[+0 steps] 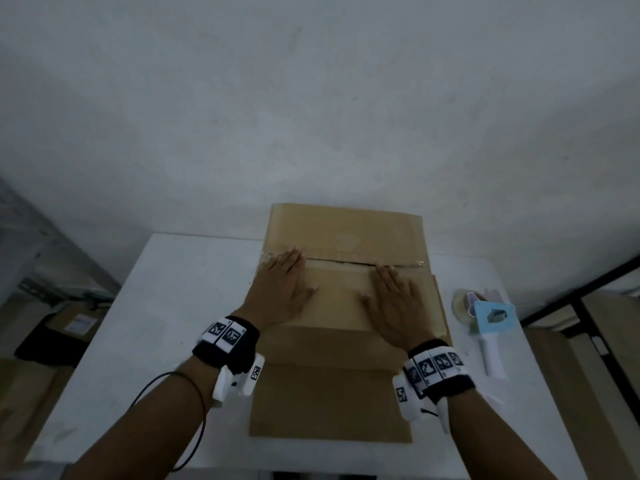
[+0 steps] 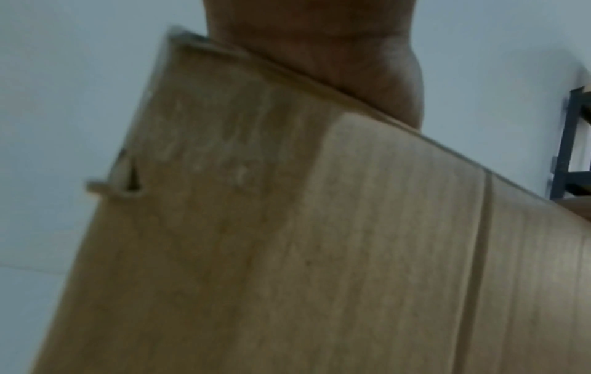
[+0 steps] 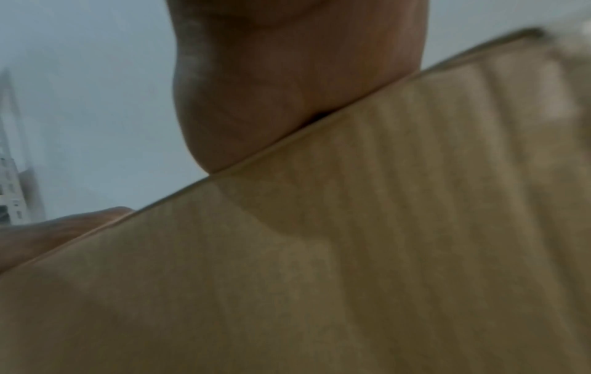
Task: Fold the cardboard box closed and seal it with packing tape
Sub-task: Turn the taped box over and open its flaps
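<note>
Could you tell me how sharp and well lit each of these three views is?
Head view: dim and bluish, but the cardboard box, both hands and the tape dispenser read clearly; the edges bow from the wide lens. Left wrist view: soft, smeared cardboard. Right wrist view: blurrier still, corrugation barely resolved.

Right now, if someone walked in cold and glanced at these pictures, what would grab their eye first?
The cardboard box at the middle of the white table, with the left hand and right hand pressed flat on its near top flap, fingertips at the seam, which shows a dark gap. Next, the blue tape dispenser lying on the table to the right of the box, untouched.
</note>
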